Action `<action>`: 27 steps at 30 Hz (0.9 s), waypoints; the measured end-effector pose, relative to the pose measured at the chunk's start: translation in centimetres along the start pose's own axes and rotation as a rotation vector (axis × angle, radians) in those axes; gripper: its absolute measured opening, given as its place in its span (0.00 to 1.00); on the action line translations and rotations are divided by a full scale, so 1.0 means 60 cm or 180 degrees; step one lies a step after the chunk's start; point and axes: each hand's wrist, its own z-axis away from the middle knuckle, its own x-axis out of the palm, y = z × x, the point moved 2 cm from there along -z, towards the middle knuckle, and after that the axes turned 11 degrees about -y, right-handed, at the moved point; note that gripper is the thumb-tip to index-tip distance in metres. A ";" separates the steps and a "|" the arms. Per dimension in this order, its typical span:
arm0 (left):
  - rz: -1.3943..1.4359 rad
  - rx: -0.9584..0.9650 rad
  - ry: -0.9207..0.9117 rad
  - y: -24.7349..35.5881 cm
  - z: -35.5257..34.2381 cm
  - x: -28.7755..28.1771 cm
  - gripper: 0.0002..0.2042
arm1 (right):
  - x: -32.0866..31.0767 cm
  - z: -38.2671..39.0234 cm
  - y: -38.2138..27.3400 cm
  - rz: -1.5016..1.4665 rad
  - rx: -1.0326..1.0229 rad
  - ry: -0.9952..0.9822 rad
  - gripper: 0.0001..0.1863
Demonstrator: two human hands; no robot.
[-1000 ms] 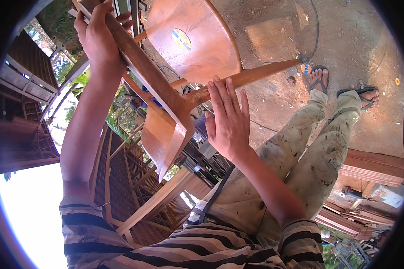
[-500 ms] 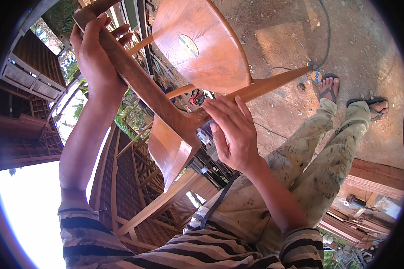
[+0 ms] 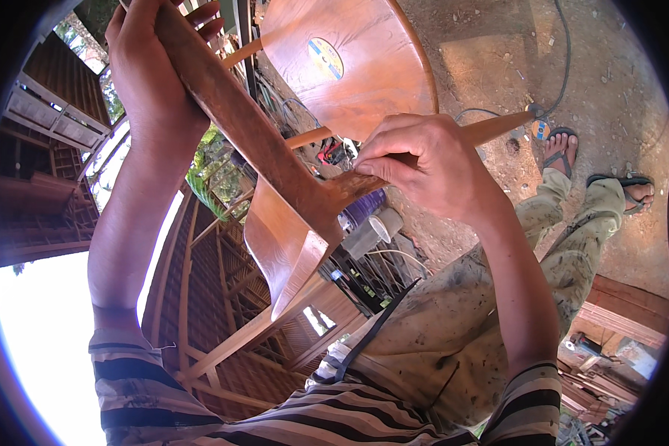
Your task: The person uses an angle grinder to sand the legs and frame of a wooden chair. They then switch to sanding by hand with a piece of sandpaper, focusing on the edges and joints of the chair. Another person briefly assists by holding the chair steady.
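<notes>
A brown, carved wooden piece [image 3: 256, 145] hangs tilted in front of me: a long bar, a short arm branching to the right, and a broad curved flare at the lower end. My left hand [image 3: 152, 82] is wrapped round the bar near its top, thumb and fingers on opposite sides. My right hand [image 3: 438, 167] is closed over the branching arm, thumb and fingertips pinched at its upper edge; anything small between them is hidden. Just beyond stands a varnished round wooden top [image 3: 386, 70] with an oval sticker and splayed legs, one leg [image 3: 502, 128] reaching right.
A black cable [image 3: 569, 59] runs across the dirt floor near my sandalled feet [image 3: 561, 152]. A purple container [image 3: 364, 208] and a whitish cup [image 3: 385, 223] lie below the wooden piece. Stacked boards [image 3: 624, 316] and a power tool [image 3: 583, 344] are at the lower right.
My right hand has gone from outstretched fingers beside the branching arm to a pinch on it, moving right and up. My left hand and the bar have shifted slightly upward.
</notes>
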 end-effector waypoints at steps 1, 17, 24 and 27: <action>-0.0055 0.0174 -0.0031 0.005 0.012 0.019 0.19 | -0.001 -0.002 0.003 -0.0021 0.0059 -0.0024 0.06; -0.0021 0.0401 0.0099 0.025 0.048 0.089 0.17 | -0.012 -0.016 0.007 -0.0189 0.0305 -0.0325 0.06; 0.0058 -0.0064 0.0059 -0.008 -0.003 0.001 0.19 | 0.023 0.009 -0.001 -0.0071 0.0305 -0.0132 0.10; -0.0019 -0.0030 0.0030 -0.008 -0.004 0.002 0.19 | 0.062 0.035 0.008 0.0563 -0.0266 0.0524 0.14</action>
